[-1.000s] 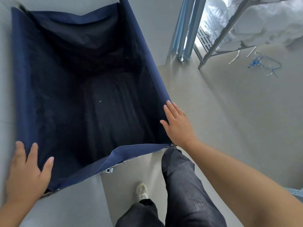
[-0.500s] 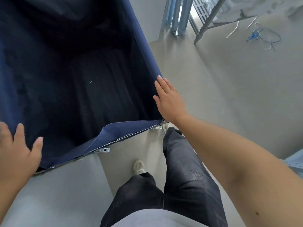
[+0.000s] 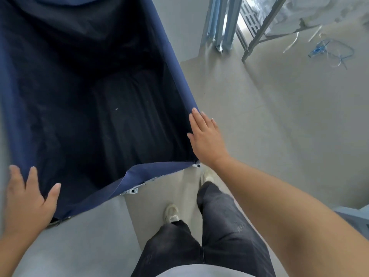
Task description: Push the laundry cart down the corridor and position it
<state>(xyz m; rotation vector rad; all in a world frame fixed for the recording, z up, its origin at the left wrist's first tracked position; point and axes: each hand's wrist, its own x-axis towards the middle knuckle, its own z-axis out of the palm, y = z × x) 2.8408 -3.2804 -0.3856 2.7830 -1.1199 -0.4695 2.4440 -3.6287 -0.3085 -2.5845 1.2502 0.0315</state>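
Head view showed your left hand [image 3: 28, 204] resting flat, fingers spread, on the near left corner of the navy laundry cart [image 3: 175, 62]; your right hand [image 3: 206, 139] lay flat, fingers extended, against its right rim, directly ahead of your shoes.

Laundry cart [image 3: 175, 62] liner: matt navy cloth, creased; metal brackets [image 3: 132, 190] seen at rim. Floor [image 3: 279, 136] smooth, matt.
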